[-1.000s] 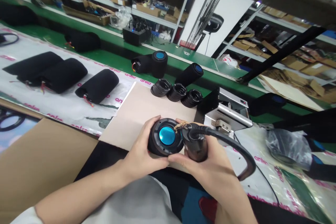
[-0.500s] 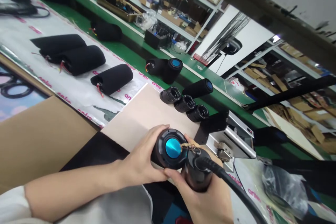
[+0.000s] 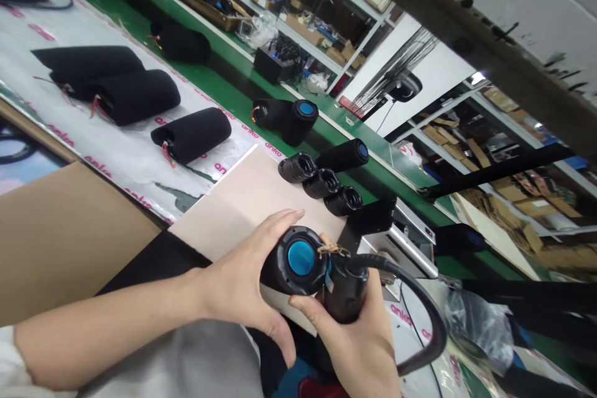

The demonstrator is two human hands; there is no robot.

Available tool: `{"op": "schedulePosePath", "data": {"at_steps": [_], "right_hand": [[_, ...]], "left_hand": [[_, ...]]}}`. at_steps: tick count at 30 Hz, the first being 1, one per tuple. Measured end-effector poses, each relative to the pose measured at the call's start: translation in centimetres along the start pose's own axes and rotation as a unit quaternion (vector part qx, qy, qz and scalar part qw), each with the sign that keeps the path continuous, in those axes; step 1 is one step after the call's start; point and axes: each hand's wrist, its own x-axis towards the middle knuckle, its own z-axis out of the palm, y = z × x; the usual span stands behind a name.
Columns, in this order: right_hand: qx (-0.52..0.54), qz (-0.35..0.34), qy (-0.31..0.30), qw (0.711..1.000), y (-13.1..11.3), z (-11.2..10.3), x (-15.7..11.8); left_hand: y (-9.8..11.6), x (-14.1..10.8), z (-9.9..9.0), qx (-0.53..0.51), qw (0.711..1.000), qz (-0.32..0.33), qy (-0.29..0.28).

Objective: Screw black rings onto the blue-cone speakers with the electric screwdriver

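A black cylindrical speaker with a shiny blue disc on its end stands between my hands. My left hand curves around its left side, thumb spread away from it; whether the hidden fingers touch it I cannot tell. In my right hand is a black corded electric screwdriver, close against the speaker's right side, its working end hidden. A thick cable and a tan cord loop come off its top. My right thumb lies at the speaker's lower edge.
Beyond the hands, several black ring-shaped parts line a beige board. Black fabric-covered cylinders with loose wires lie on printed white sheeting. A metal device stands to the right, near a clear plastic bag. A cardboard sheet is at left.
My left thumb has come away from the speaker and swung down, opening that hand. The screwdriver's cable now bends in a wider arc. The view has shifted slightly.
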Motion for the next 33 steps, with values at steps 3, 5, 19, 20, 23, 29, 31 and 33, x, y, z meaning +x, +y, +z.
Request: {"op": "schedulePosePath", "data": {"at_steps": [3, 5, 19, 20, 23, 29, 31, 33], "right_hand": [[0.040, 0.028, 0.004, 0.999, 0.3, 0.1, -0.2], [0.077, 0.037, 0.010, 0.996, 0.7, -0.5, -0.2], [0.211, -0.125, 0.385, 0.890, 8.1, -4.0, 0.0], [0.215, -0.138, 0.373, 0.892, 8.7, -4.0, 0.0], [0.276, -0.176, 0.260, 0.908, 10.0, -4.3, 0.2], [0.385, -0.133, 0.137, 0.903, 10.6, -4.9, 1.7], [0.397, -0.126, 0.130, 0.900, 10.0, -5.7, 2.4], [0.411, -0.141, 0.159, 0.887, 8.9, -6.9, 3.2]], "left_hand": [[0.6, 1.0, -0.2, 0.008, 1.000, -0.021, -0.006], [0.8, 1.3, 0.1, 0.022, 0.999, -0.046, -0.002], [2.0, 0.9, -0.1, 0.081, 0.989, -0.118, 0.026], [2.2, 1.1, -0.3, 0.088, 0.988, -0.130, 0.016], [2.5, 1.6, -0.9, 0.094, 0.986, -0.139, -0.020], [2.3, 1.4, -1.2, 0.154, 0.984, -0.087, -0.029], [2.4, 1.4, -1.2, 0.176, 0.981, -0.080, -0.014], [2.4, 1.9, -0.9, 0.189, 0.979, -0.080, -0.003]]}}
